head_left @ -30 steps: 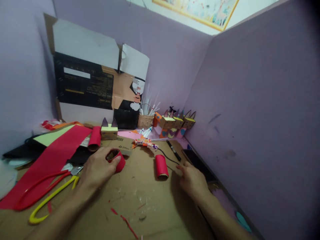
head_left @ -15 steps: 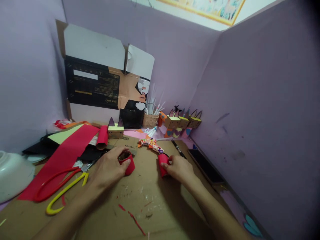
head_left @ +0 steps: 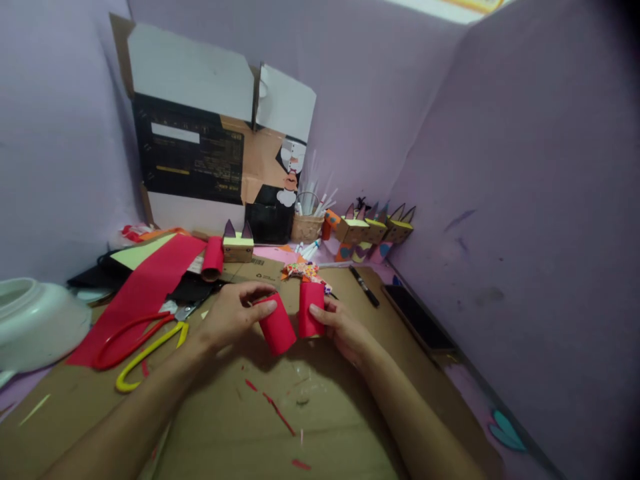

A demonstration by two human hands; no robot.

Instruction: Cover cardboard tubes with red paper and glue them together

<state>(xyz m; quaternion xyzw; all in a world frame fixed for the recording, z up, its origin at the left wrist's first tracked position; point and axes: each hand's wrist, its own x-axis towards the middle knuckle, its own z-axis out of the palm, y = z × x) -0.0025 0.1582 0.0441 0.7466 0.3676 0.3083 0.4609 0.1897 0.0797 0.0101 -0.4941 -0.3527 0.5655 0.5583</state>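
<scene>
My left hand (head_left: 235, 313) grips a red paper-covered tube (head_left: 277, 329), tilted, lifted a little above the cardboard work surface (head_left: 310, 413). My right hand (head_left: 340, 327) holds a second red tube (head_left: 311, 317) upright, its side close against the first one. The two tubes meet in the middle between my hands. A third red tube (head_left: 213, 259) lies further back on the left, next to a small cardboard box with purple ears (head_left: 237, 245).
Red-and-yellow scissors (head_left: 145, 337) lie on red paper (head_left: 150, 287) at left, beside a white bowl (head_left: 35, 323). A black marker (head_left: 364, 287) and a dark phone (head_left: 417, 319) lie at right. Eared boxes (head_left: 375, 230), a pen basket (head_left: 306, 223) and a large flattened carton (head_left: 200, 147) stand at the back.
Both hands lifted their red tubes off the cardboard and brought them together in the middle. One second ago the right hand was empty beside its tube. The view shifted down and left.
</scene>
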